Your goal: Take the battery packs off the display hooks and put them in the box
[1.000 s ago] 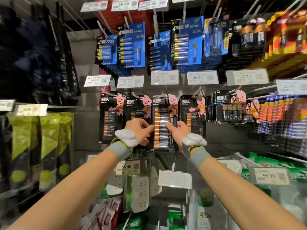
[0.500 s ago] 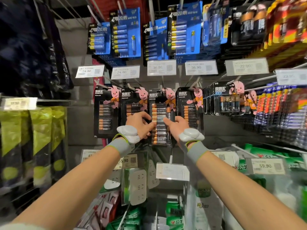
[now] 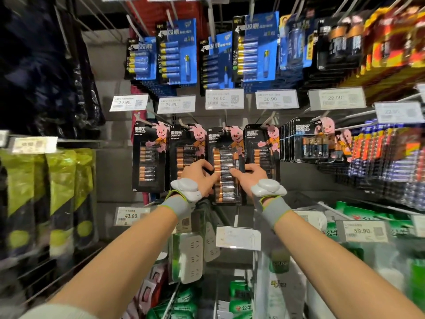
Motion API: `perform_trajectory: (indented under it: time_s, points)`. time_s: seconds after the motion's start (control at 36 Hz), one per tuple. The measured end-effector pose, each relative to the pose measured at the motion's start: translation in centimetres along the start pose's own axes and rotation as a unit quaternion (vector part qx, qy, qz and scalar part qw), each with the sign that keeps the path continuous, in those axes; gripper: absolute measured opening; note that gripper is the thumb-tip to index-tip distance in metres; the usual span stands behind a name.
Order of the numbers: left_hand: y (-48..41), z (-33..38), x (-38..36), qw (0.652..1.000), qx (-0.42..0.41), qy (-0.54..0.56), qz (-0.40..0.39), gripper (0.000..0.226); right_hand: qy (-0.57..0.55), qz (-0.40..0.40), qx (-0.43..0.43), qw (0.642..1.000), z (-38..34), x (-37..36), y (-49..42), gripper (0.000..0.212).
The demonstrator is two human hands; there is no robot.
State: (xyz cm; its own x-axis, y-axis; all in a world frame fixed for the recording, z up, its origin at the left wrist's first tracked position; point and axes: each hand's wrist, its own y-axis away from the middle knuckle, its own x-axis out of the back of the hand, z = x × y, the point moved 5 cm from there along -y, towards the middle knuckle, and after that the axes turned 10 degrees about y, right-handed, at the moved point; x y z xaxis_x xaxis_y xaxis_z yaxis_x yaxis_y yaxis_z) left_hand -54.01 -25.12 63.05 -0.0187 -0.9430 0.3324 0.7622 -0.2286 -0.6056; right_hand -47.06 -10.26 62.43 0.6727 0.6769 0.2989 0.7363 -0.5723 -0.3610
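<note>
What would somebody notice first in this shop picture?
The left hand and right hand reach up the centre and pinch the edges of a black battery pack in the middle row. Pink bunnies line that row's pack tops, and bright blue packs hang just above.

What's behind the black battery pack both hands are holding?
The battery pack hides whatever is directly behind it; whether more packs hang there cannot be seen. Grey back panel shows left of the row. Left hand and right hand grip its side edges.
</note>
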Motion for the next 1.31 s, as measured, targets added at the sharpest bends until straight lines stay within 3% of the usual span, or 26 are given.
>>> perform_trajectory:
  time_s: [0.08, 0.25, 0.36, 0.58, 0.75, 0.89, 1.0, 1.08, 1.22, 1.31]
  points:
    - [0.5, -0.2, -0.1, 0.999, 0.027, 0.031, -0.020, 0.020, 0.004, 0.005, -0.005, 1.000, 0.4, 0.5, 0.4, 0.051]
    - [2.6, -0.7, 0.2, 0.991, 0.085, 0.106, -0.004, 0.015, 0.014, -0.016, -0.005, 1.000, 1.3, 0.9, 1.9, 0.045]
    - [4.8, -0.9, 0.6, 0.985, 0.100, 0.138, -0.005, 0.004, -0.026, -0.024, -0.012, 0.999, 1.5, 1.0, 3.5, 0.033]
    - [10.4, -1.8, 2.8, 0.972, 0.145, 0.185, 0.006, 0.010, -0.113, -0.109, -0.023, 0.987, 1.0, -0.1, 8.7, 0.006]
    - [16.6, -4.4, 3.8, 0.970, 0.186, 0.157, -0.021, 0.006, -0.096, -0.157, -0.038, 0.982, 4.1, -2.2, 14.2, 0.016]
    - [20.7, -8.0, 3.3, 0.962, 0.218, 0.163, -0.024, 0.010, -0.068, -0.180, -0.068, 0.979, 7.8, -3.8, 17.9, 0.006]
    - [25.8, -11.9, 1.9, 0.948, 0.265, 0.166, -0.055, 0.015, -0.051, -0.182, -0.129, 0.973, 13.3, -5.5, 22.4, 0.017]
    - [28.7, -13.6, 1.2, 0.946, 0.272, 0.158, -0.081, 0.015, -0.044, -0.189, -0.167, 0.967, 16.3, -6.2, 25.4, 0.014]
    - [35.1, -18.8, -0.2, 0.923, 0.317, 0.148, -0.161, 0.018, -0.022, -0.194, -0.240, 0.951, 22.4, -7.7, 31.6, 0.018]
    - [39.1, -21.3, -0.7, 0.897, 0.345, 0.111, -0.251, 0.021, -0.014, -0.185, -0.297, 0.937, 25.3, -8.2, 36.1, 0.021]
